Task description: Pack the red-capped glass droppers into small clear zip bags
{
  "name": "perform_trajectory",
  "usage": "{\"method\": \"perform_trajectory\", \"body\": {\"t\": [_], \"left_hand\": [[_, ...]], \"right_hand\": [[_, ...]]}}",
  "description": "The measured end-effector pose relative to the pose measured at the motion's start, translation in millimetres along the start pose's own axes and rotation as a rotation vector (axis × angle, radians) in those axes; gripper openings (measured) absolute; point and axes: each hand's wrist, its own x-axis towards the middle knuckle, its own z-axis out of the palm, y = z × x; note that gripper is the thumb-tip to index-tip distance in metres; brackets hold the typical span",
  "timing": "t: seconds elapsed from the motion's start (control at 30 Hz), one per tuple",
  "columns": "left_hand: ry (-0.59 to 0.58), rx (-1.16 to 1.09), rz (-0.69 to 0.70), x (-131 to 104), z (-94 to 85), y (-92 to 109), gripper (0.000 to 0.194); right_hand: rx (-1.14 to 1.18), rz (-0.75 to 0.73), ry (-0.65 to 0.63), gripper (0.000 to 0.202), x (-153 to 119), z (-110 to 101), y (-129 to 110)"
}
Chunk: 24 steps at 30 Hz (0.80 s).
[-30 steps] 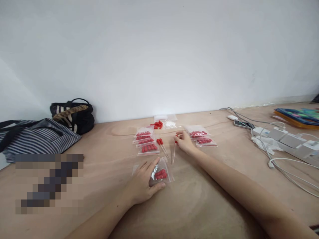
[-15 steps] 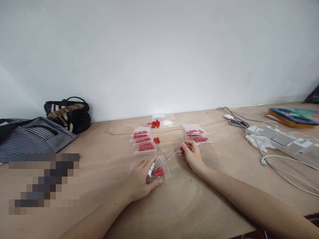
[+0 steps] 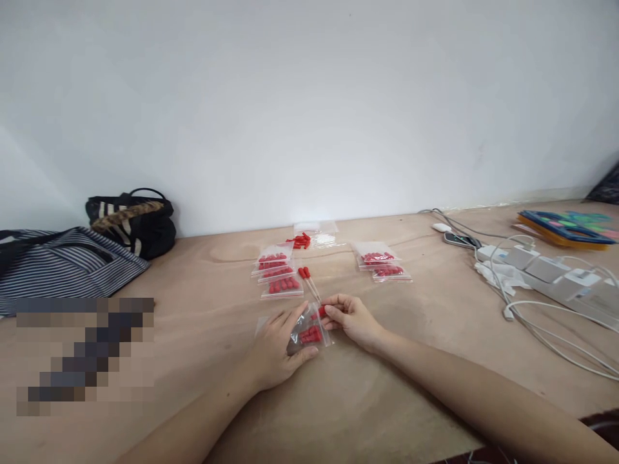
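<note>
My left hand [image 3: 276,348] lies spread over a clear zip bag [image 3: 326,334], its fingers apart on the bag's left part. Several red-bulbed droppers [image 3: 311,334] show inside it. At the bag's right-hand opening, my right hand [image 3: 349,317] pinches a red-bulbed dropper [image 3: 319,312], whose clear stem seems to be within the bag. Two more droppers [image 3: 306,273] lie just beyond, red bulbs pointing away. Filled bags [image 3: 284,285] overlap at the left, and others [image 3: 389,271] overlap at the right.
Small red pieces [image 3: 302,241] lie by clear plastic [image 3: 329,238] near the wall. A black bag [image 3: 153,225] and striped cloth [image 3: 77,264] are at left. White chargers on a power strip [image 3: 546,269], cables and a blue-orange case [image 3: 565,229] are at right.
My right hand has moved left and nearer to me, bringing the dropper from beside the bag to its opening. My left hand has stayed on the bag with only a slight shift.
</note>
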Motion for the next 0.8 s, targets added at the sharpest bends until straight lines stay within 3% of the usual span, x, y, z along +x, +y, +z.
{"method": "perform_trajectory", "body": {"t": [0.1,0.27,0.37,0.47,0.57,0.73,0.8], "left_hand": [[0.010,0.003,0.023,0.1,1.7,-0.8,0.062],[0.026,-0.008,0.059,0.1,2.2,-0.8,0.062],[0.022,-0.019,0.058,-0.2,0.5,-0.3,0.063],[0.010,-0.026,0.045,-1.1,-2.4,0.6,0.066],[-0.019,-0.025,0.029,-2.6,-6.2,1.8,0.071],[-0.071,-0.025,-0.019,-7.7,-11.6,0.8,0.075],[-0.085,-0.024,-0.030,-10.4,-12.9,0.0,0.075]], "right_hand": [[-0.190,0.003,-0.059,0.029,0.3,3.3,1.3],[-0.306,-0.134,0.023,0.025,3.3,9.7,7.5],[-0.457,-0.067,0.024,0.033,13.7,3.6,0.9],[-0.654,-0.010,-0.022,0.025,36.6,-8.4,-12.6],[-0.722,-0.092,0.069,0.015,67.8,-15.0,-22.4],[-0.825,-0.128,0.168,0.033,110.0,-3.1,-21.9],[-0.857,-0.117,0.167,0.029,119.4,4.2,-19.9]]}}
